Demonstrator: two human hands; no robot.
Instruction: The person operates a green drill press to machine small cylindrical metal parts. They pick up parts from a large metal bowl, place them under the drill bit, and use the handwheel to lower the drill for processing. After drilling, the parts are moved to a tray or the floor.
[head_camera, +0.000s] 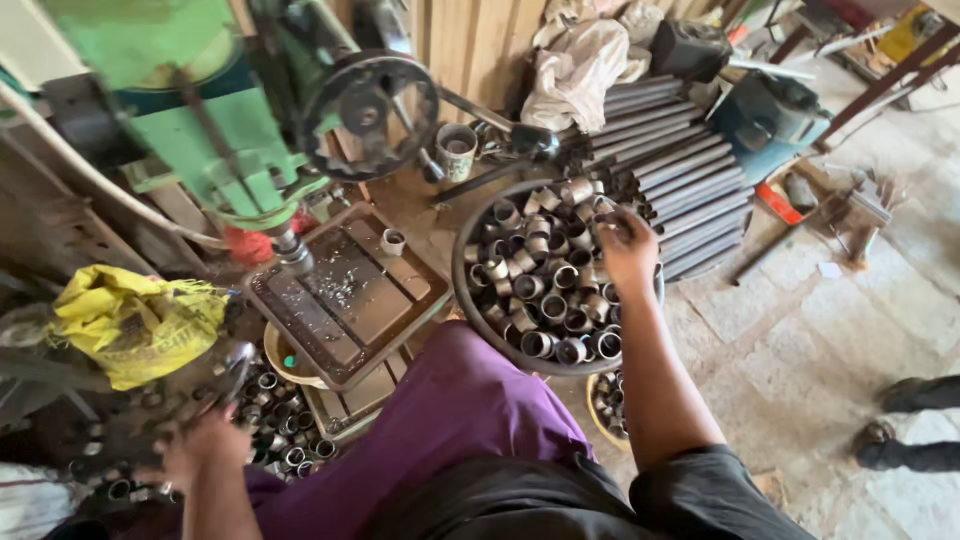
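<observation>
My right hand (628, 245) reaches into a wide round metal pan (462, 290) heaped with several short steel tube pieces (545, 285); its fingers are curled at the heap's far right edge, and whether they grip a piece is hidden. My left hand (205, 450) is low at the left, blurred, over a pile of similar tube pieces (280, 420) below the drill table; I cannot tell if it holds one. A single tube piece (393, 242) stands on the drill press table (345, 290), beneath the green drill press (200, 110).
Long steel pipes (670, 160) lie stacked behind the pan. A black handwheel (368, 112) juts from the press. A yellow bag (135, 320) sits at left, a metal cup (457, 150) beyond the table, and someone's shoes (905, 425) at right on the stone floor.
</observation>
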